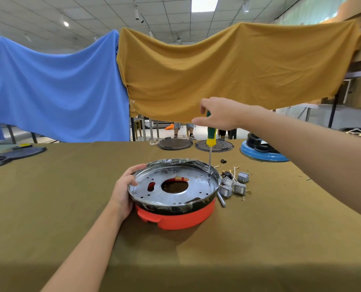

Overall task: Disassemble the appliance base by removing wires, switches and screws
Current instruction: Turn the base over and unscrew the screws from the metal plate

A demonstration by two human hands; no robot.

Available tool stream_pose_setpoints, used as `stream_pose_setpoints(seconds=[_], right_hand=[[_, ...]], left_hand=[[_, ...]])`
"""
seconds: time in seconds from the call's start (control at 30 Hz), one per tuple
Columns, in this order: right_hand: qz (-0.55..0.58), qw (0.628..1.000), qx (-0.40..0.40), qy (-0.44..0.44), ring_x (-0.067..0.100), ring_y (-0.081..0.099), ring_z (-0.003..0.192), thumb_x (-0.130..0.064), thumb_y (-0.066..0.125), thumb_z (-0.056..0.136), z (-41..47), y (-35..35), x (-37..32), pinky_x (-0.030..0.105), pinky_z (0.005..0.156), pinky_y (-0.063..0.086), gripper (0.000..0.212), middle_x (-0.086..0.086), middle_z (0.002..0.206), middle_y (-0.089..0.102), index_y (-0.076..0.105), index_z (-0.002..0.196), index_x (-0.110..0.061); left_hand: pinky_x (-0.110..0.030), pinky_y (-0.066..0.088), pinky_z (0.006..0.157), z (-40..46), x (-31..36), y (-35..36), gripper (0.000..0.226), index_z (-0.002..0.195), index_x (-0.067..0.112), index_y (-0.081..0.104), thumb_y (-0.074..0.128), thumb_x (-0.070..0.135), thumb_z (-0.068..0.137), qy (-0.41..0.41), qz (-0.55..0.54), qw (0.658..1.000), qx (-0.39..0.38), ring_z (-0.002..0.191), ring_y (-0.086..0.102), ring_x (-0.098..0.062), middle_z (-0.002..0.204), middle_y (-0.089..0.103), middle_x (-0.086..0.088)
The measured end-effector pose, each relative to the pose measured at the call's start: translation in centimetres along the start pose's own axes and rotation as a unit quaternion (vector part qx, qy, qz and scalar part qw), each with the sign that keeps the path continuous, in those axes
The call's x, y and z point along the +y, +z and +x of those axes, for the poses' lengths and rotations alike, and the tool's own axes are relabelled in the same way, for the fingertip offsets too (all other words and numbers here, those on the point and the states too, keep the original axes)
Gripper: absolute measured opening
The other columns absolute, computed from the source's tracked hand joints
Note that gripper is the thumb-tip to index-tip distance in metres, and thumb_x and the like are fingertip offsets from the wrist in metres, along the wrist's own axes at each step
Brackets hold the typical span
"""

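**Technician:** Base position, please.

**Supervisor:** It sits on the table in front of you, red shell down, metal pan facing up, with a large round hole at the centre.

**Technician:** What does your left hand do?

**Supervisor:** Your left hand grips the rim on the left side, fingers curled over the edge. Judged purpose: it braces the base so that it does not turn under the tool.

**Technician:** And the right?

**Supervisor:** Your right hand holds the top of the screwdriver, fingers and thumb closed round the green and yellow handle. The shaft stands nearly upright and its tip meets the pan floor near the right wall, probably on a screw; the screw head is too small to confirm.

**Technician:** Why upright?

**Supervisor:** Likely so the tip stays seated. The pan wall stands just beside the shaft, so you have little room to tilt it.

**Technician:** What lies around?

**Supervisor:** Several grey switches and loose wires lie just beside the base on the right, touching one another. A grey bar lies against the base. Two dark discs and a blue base sit at the far edge, well apart. Blue and mustard cloths hang behind.
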State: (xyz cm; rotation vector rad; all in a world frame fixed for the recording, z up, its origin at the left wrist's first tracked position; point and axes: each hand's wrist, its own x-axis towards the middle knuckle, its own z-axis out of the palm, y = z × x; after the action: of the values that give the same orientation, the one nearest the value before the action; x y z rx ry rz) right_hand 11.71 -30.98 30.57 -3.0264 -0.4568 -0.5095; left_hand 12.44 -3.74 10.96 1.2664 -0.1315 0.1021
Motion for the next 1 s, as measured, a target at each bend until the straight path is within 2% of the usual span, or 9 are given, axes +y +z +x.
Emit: stream_pose_setpoints(seconds=[0.1, 0.2, 0.33, 0.43, 0.53, 0.63, 0.83, 0.93, 1.0], right_hand=[[-0.015, 1.0, 0.023, -0.011, 0.024, 0.055, 0.089, -0.046, 0.047, 0.102, 0.2, 0.3, 0.1, 0.035, 0.073, 0.041, 0.037, 0.009, 0.11, 0.053, 0.05, 0.121, -0.013], [0.107, 0.994, -0.001, -0.022, 0.019, 0.051, 0.082, -0.024, 0.055, 0.101, 0.1, 0.2, 0.1, 0.029, 0.067, 0.04, 0.024, 0.009, 0.112, 0.05, 0.049, 0.123, -0.019], [0.221, 0.974, -0.035, -0.029, 0.027, 0.057, 0.09, 0.002, 0.056, 0.087, -0.4, -0.5, -0.1, 0.036, 0.071, 0.048, 0.041, 0.013, 0.117, 0.056, 0.05, 0.124, -0.017], [0.083, 0.996, -0.03, -0.027, 0.029, 0.058, 0.103, -0.022, 0.063, 0.093, -0.3, -0.4, -0.3, 0.043, 0.087, 0.052, 0.034, 0.011, 0.119, 0.058, 0.052, 0.124, -0.014], [-0.022, 0.999, 0.024, -0.036, 0.024, 0.051, 0.101, -0.049, 0.054, 0.098, -0.2, 0.0, -0.4, 0.037, 0.082, 0.044, 0.043, 0.006, 0.113, 0.058, 0.053, 0.123, -0.013], [-0.029, 0.998, 0.047, -0.043, 0.024, 0.042, 0.104, -0.043, 0.053, 0.101, 0.0, 0.5, -0.3, 0.033, 0.082, 0.032, 0.035, 0.003, 0.109, 0.057, 0.052, 0.124, -0.017], [0.216, 0.976, 0.01, -0.028, 0.028, 0.057, 0.102, 0.006, 0.058, 0.084, -0.4, -0.2, -0.1, 0.042, 0.079, 0.052, 0.045, 0.012, 0.12, 0.054, 0.052, 0.123, -0.018], [0.234, 0.972, 0.004, -0.022, 0.027, 0.06, 0.102, -0.005, 0.063, 0.087, -0.3, 0.0, 0.2, 0.036, 0.078, 0.051, 0.037, 0.011, 0.119, 0.056, 0.053, 0.121, -0.016], [0.134, 0.991, 0.011, -0.021, 0.026, 0.058, 0.104, -0.029, 0.06, 0.096, -0.2, 0.2, 0.3, 0.037, 0.084, 0.05, 0.028, 0.008, 0.118, 0.056, 0.053, 0.12, -0.016]], left_hand=[[-0.036, 0.057, 0.071, 0.0, -0.1, 0.1, 0.057, 0.106, 0.014, 0.071, 0.036, -0.004, 0.066, 0.001, 0.001, 1.0, 0.0, 0.092, 0.069, -0.028, 0.101, 0.074, -0.012], [-0.037, 0.056, 0.073, 0.0, -0.1, 0.1, 0.057, 0.106, 0.014, 0.071, 0.035, -0.005, 0.066, 0.002, 0.002, 1.0, 0.002, 0.092, 0.069, -0.029, 0.101, 0.074, -0.012], [-0.037, 0.056, 0.075, 0.0, 0.1, 0.1, 0.059, 0.106, 0.014, 0.071, 0.043, 0.005, 0.055, -0.001, -0.001, 1.0, -0.001, 0.092, 0.069, -0.028, 0.102, 0.074, -0.012], [-0.037, 0.056, 0.074, 0.0, 0.1, 0.0, 0.064, 0.107, 0.014, 0.072, 0.046, 0.007, 0.049, -0.001, -0.003, 1.0, -0.004, 0.093, 0.069, -0.028, 0.103, 0.074, -0.012], [-0.038, 0.057, 0.074, 0.0, 0.1, 0.0, 0.064, 0.107, 0.015, 0.072, 0.046, 0.007, 0.049, 0.0, -0.001, 1.0, -0.006, 0.092, 0.07, -0.027, 0.102, 0.074, -0.012], [-0.04, 0.056, 0.078, 0.0, 0.0, 0.1, 0.064, 0.108, 0.014, 0.071, 0.046, 0.007, 0.049, -0.001, 0.001, 1.0, -0.005, 0.094, 0.069, -0.029, 0.103, 0.074, -0.012], [-0.039, 0.055, 0.079, -0.2, 0.2, 0.2, 0.065, 0.109, 0.012, 0.069, 0.045, 0.007, 0.049, -0.006, -0.006, 1.0, -0.001, 0.094, 0.067, -0.031, 0.102, 0.073, -0.013], [-0.038, 0.055, 0.078, -0.2, 0.2, 0.3, 0.066, 0.111, 0.012, 0.069, 0.045, 0.007, 0.049, -0.004, -0.002, 1.0, 0.0, 0.094, 0.067, -0.03, 0.103, 0.072, -0.013], [-0.039, 0.055, 0.079, -0.3, 0.3, 0.3, 0.067, 0.112, 0.011, 0.068, 0.045, 0.007, 0.049, -0.003, -0.001, 1.0, -0.001, 0.095, 0.066, -0.031, 0.104, 0.072, -0.014]])
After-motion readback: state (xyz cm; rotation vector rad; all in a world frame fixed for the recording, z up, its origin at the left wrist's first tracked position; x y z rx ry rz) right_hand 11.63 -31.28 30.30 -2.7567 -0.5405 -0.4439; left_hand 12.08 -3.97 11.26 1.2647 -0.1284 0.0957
